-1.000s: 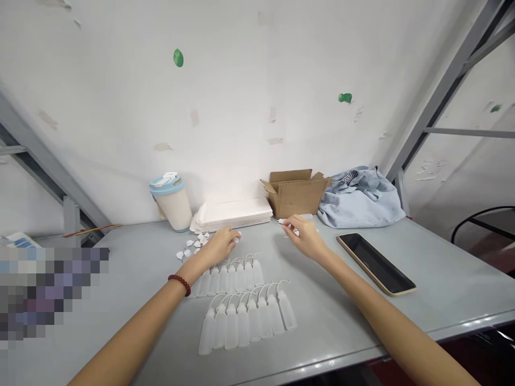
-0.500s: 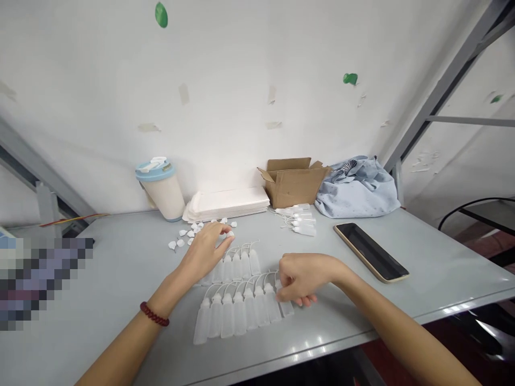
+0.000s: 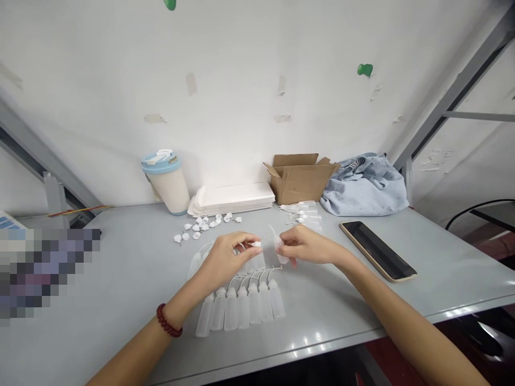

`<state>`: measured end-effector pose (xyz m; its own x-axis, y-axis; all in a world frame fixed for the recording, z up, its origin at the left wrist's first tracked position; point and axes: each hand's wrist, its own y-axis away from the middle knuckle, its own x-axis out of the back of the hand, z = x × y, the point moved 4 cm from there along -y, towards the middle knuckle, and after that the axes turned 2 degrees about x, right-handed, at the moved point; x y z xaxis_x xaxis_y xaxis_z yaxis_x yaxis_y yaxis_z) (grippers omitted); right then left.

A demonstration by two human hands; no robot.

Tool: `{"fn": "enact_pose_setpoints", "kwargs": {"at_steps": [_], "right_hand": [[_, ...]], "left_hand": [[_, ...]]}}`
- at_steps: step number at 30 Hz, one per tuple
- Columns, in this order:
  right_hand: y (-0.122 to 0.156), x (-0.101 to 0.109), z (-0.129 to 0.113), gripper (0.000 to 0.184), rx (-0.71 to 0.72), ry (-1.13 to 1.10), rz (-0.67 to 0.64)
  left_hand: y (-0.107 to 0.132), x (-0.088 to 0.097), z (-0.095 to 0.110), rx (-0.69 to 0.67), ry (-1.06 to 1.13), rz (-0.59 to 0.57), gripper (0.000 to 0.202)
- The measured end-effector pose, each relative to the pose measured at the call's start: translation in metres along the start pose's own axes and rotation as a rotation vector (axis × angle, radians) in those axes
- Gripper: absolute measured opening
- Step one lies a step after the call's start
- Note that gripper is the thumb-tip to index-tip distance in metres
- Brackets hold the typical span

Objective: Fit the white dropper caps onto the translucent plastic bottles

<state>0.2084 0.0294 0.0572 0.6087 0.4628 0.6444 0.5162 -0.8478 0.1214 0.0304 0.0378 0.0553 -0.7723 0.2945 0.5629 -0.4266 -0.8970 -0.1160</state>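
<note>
Between the fingertips of my left hand (image 3: 233, 254) is a small white cap (image 3: 256, 244). A clear plastic squeeze bottle (image 3: 281, 253) is gripped by my right hand (image 3: 308, 245), its thin tube pointing up and to the left. Cap and bottle are a short gap apart. Below the hands, a row of translucent squeeze bottles (image 3: 243, 308) lies flat on the grey table, tubes bent over their tops. A second row behind it (image 3: 196, 262) is partly hidden by my left hand. Several loose white caps (image 3: 205, 226) lie scattered beyond my left hand.
At the back stand a cup with a blue lid (image 3: 171, 185), a stack of white sheets (image 3: 237, 198) and an open cardboard box (image 3: 303, 183). More bottles (image 3: 309, 217) lie before the box. Blue cloth (image 3: 366, 187) and a phone (image 3: 378, 251) are to the right.
My right hand has lifted a squeeze bottle from the right end of the front row. My left hand has carried the cap rightward, close to that bottle. The view has shifted slightly.
</note>
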Motion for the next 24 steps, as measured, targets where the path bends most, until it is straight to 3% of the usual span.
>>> {"fn": "enact_pose_setpoints", "kwargs": {"at_steps": [7,13,18,24], "right_hand": [[-0.007,-0.012,-0.007,0.014,0.158,0.056,0.205],[-0.012,-0.022,-0.009,0.010,0.239,0.168,0.258],[-0.012,-0.020,-0.007,0.026,0.298,0.134,0.327],[-0.011,-0.012,-0.005,0.021,0.346,0.094,0.522]], "left_hand": [[-0.001,0.001,-0.006,0.020,0.211,-0.021,0.024],[0.001,0.000,-0.001,-0.053,0.085,0.012,0.023],[0.000,0.003,0.001,-0.078,0.027,0.062,0.021],[-0.006,0.008,-0.005,0.025,0.179,0.044,0.023]]}}
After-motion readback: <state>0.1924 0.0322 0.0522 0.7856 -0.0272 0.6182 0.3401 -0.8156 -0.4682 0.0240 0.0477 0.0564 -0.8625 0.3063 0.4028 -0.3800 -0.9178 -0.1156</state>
